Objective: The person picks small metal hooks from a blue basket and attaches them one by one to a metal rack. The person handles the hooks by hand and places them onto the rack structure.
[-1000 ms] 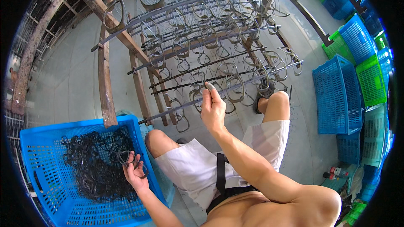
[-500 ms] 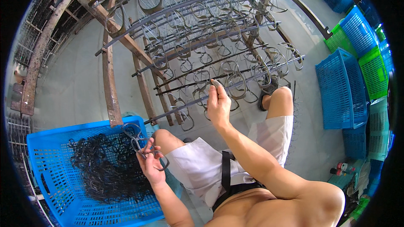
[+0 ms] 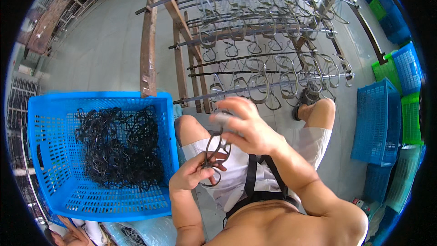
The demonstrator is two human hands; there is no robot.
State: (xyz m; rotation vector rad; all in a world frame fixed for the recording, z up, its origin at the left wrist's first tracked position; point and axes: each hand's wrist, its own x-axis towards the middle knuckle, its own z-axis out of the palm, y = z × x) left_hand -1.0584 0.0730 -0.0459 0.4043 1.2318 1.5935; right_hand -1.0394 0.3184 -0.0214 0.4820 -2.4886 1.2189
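My left hand (image 3: 193, 171) is closed on a dark eyeglass frame (image 3: 212, 148), which stands up from the fingers with its loops showing above and below them. Over its upper end is my right hand (image 3: 248, 130), its fingers curled and partly blurred. Between them sits a small greyish piece (image 3: 222, 117) that I cannot make out. To the left, a blue plastic basket (image 3: 100, 94) holds a tangled heap of similar black frames (image 3: 120, 150). Beyond my hands, many looped frames (image 3: 257, 66) hang in rows from the bars of a rack.
The rack's wooden posts (image 3: 148, 50) stand just behind the basket. Blue and green crates (image 3: 373, 123) are stacked at the right. My knees flank the work. Another person (image 3: 73, 234) partly shows at the lower left, beside clear plastic wrapping (image 3: 150, 232).
My right hand has come back from the rack to the frame in my left hand. The left hand has moved away from the basket, in front of my lap. The view has shifted left.
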